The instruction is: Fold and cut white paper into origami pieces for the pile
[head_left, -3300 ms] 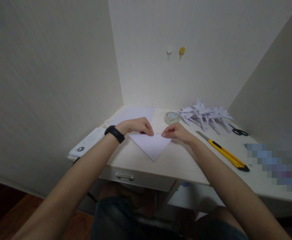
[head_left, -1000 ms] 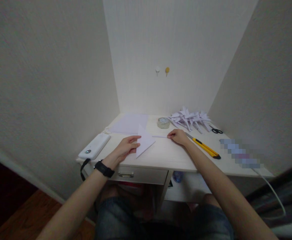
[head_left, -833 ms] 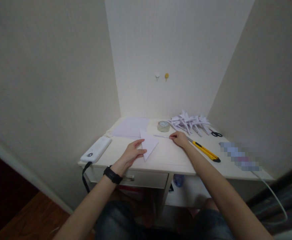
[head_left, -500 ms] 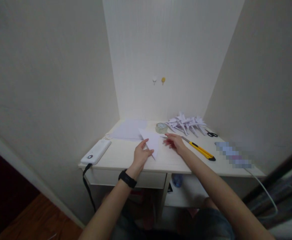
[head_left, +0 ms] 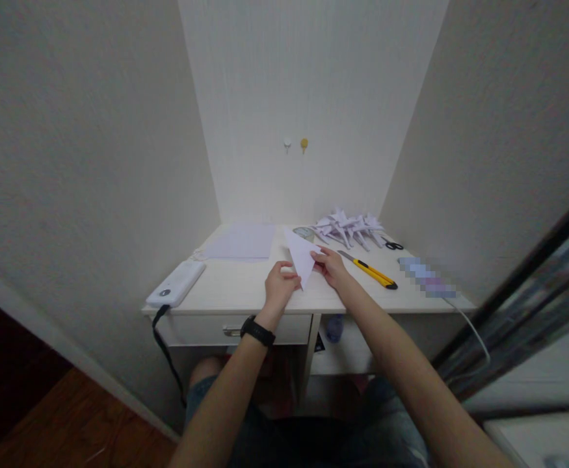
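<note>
- We have a folded white paper triangle (head_left: pixel 302 255) between our two hands, near the middle of the tabletop (head_left: pixel 235 283), with one point towards us and another angled up towards the back wall (head_left: pixel 264 182).
- Our left hand (head_left: pixel 281 281) pinches it low down, thumb over the face near the bottom point; its other fingertips sit along the left edge, partly hidden.
- Our right hand (head_left: pixel 329 265) grips the right-hand corner, thumb in front and fingers behind, as far as we can see.
- The triangle looks tilted rather than flat; whether any edge touches the tabletop, we cannot tell.
- The step in hand, we judge, is handling and turning the folded piece, with the paper work only partway along: no finished shape shows in it.
- The next move, we think, calls for both hands to line up the edges, settle the paper against the tabletop and keep the layers from slipping, so that any crease comes out straight.
- A light pinch should do; thin paper would probably buckle under a hard squeeze.
- Beyond our right hand lie the yellow cutter (head_left: pixel 372 273) and, farther back, a heap of folded paper pieces (head_left: pixel 346 228); a larger paper sheet (head_left: pixel 242 242) lies behind and left of our left hand.
</note>
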Tool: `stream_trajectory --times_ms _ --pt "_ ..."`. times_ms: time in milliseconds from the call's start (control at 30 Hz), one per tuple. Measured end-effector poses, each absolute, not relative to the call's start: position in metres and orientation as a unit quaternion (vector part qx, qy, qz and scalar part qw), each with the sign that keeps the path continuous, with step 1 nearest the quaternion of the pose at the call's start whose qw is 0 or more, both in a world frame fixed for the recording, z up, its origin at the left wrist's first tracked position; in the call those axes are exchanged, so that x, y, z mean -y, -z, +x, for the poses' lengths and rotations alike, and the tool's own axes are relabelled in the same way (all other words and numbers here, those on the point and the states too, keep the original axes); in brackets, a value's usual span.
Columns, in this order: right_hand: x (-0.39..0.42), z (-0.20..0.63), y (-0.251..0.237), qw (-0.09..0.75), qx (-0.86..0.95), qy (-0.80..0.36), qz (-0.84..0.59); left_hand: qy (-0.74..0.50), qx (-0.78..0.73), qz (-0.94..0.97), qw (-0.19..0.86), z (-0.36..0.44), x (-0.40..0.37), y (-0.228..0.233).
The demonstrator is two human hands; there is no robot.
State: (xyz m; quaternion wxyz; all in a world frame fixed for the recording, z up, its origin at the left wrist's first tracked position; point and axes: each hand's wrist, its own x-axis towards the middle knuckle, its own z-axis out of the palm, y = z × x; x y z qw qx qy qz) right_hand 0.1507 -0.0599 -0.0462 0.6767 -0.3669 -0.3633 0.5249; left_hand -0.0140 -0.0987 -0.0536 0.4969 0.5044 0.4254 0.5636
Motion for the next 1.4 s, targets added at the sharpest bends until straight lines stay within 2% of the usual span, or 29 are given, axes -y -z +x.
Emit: stream_trajectory --times_ms 267,467,700,967,1100,1267,1400 --pt "0.065 0.163 0.045 0.679 0.353 -0.563 -0.312 -0.53 -0.443 0.546 0.475 -0.005 0.087 0.061" --pt "0.079 0.155 0.044 0.604 0.399 -0.624 -0.295 -0.529 -0.413 0.543 0.504 -0.006 0.095 0.055" --pt "0.083 0.136 0.046 0.68 0.375 -0.523 -0.352 -0.511 -0.413 0.564 0.501 -0.006 0.09 0.061" --pt "0.081 0.133 0.051 0.735 0.297 -0.51 -0.334 -0.477 -0.425 0.603 0.478 -0.008 0.091 0.062" --pt "0.075 0.136 0.054 0.759 0.261 -0.491 -0.339 -0.447 -0.456 0.636 0.433 -0.013 0.094 0.059" --pt "0.073 0.135 0.06 0.739 0.34 -0.445 -0.375 -0.484 -0.476 0.62 0.394 -0.016 0.101 0.054" --pt "0.076 0.128 0.064 0.7 0.416 -0.402 -0.42 -0.53 -0.475 0.664 0.23 -0.02 0.109 0.045"
